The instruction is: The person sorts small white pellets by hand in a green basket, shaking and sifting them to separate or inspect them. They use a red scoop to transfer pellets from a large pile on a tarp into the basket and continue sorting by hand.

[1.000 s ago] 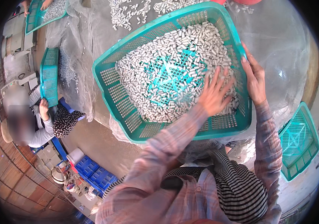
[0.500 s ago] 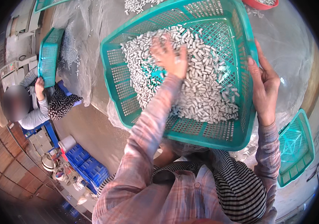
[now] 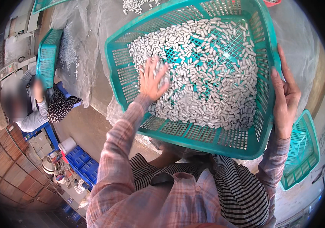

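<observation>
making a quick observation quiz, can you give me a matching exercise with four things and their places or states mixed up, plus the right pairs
Things:
1. bare left hand
2. bare right hand
3. small silvery-grey rod-shaped pieces
4. blue plastic crates

Places or states:
A. lying loose inside the large green perforated plastic basket
B. at the picture's lower left
C. holding the basket's right rim
D. fingers spread over the basket's contents

Pairs: 1-D, 2-C, 3-A, 4-B

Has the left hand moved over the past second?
Yes: judged against the blue crates, the left hand has moved leftward, nearer them, crossing the green basket from right to left.
</observation>
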### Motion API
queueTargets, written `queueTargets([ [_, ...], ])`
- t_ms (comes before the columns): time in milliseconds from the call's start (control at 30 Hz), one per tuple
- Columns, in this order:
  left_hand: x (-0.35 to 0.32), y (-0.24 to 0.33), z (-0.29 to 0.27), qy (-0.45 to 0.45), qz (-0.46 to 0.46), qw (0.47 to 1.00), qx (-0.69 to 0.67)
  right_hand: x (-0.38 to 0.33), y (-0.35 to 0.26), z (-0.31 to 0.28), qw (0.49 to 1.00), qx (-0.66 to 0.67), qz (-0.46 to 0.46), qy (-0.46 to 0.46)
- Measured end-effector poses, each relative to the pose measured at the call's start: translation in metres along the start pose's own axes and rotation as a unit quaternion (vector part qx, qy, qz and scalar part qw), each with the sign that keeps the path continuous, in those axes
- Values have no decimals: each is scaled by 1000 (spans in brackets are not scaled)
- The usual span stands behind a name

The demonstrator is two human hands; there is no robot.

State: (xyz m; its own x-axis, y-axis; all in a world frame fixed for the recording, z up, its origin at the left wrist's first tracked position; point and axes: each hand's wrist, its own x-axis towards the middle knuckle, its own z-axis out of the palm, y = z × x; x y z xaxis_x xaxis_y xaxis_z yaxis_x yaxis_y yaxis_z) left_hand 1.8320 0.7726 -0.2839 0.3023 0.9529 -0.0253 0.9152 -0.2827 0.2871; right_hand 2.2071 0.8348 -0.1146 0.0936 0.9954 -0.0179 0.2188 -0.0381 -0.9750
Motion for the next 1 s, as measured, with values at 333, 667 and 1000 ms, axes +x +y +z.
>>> queueTargets([
  [333, 95, 233, -10, -9, 149, 969, -199, 12, -11, -1, 998, -19, 33, -41],
  [667, 7, -14, 0, 23, -22, 999, 27, 6, -4, 1, 995, 25, 92, -18],
  [1000, 164, 129, -3, 303, -15, 923, -236, 9, -8, 7, 995, -2, 90, -52],
])
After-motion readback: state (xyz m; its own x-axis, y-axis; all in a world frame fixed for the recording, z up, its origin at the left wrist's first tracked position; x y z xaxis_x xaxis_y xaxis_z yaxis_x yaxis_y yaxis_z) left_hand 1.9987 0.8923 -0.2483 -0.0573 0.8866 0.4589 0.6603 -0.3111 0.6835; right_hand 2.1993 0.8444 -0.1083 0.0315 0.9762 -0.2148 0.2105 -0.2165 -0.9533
